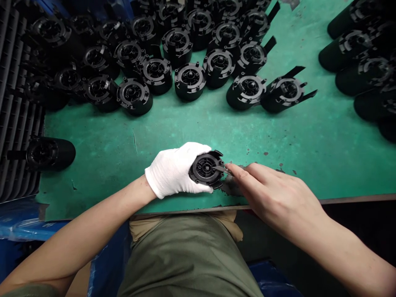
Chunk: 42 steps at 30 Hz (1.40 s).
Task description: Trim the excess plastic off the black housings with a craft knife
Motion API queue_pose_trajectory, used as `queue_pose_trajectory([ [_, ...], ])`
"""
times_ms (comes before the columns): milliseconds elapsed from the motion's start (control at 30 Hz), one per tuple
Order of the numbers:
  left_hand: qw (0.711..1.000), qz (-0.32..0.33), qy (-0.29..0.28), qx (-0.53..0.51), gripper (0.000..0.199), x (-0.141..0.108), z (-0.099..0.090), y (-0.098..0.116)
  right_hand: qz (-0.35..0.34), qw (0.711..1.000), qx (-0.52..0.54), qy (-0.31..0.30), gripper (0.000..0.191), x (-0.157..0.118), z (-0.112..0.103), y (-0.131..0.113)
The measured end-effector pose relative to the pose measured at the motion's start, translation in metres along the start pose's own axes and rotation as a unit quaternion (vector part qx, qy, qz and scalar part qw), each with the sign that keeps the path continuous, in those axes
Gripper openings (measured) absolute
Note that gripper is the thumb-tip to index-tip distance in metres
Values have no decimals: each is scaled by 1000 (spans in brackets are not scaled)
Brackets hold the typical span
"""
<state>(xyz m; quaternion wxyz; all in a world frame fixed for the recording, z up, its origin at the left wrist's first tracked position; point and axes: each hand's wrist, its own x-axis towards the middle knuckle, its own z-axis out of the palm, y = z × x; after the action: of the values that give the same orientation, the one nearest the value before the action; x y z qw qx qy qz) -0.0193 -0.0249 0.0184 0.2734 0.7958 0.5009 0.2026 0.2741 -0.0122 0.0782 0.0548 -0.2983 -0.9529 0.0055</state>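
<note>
Round black moulded plastic housing, held over the front of a green-topped workbench, clasped by the closed fingers of the white-gloved left hand, its right rim meeting a small steel blade pinched narrowly in the bare right hand.

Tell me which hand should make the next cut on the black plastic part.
Right, most likely: the bare right hand already pinches a small blade at the edge of the black plastic part, while the white-gloved left hand is wrapped around that part, holding it.
</note>
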Motion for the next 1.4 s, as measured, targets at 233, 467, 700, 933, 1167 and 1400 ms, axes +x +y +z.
queue_pose_trajectory([
  [233,1000,-8,-6,0,97,1,-1,1,-47,999,-11,-13,49,8,-6,10],
  [467,1000,3,0,-2,96,1,-1,0,-98,994,-28,-50,50,17,-12,23],
  [700,1000,-8,-12,-3,96,2,-4,1,-180,982,-10,-49,44,31,-9,49],
  [933,1000,-3,-7,-4,95,2,-3,1,-240,967,-8,-80,46,46,-8,72],
  [1167,1000,12,2,4,96,2,-2,-2,-269,956,22,-118,33,67,-10,85],
  [1400,1000,26,15,-3,93,1,-1,-2,-321,939,33,-117,44,77,-9,98],
])
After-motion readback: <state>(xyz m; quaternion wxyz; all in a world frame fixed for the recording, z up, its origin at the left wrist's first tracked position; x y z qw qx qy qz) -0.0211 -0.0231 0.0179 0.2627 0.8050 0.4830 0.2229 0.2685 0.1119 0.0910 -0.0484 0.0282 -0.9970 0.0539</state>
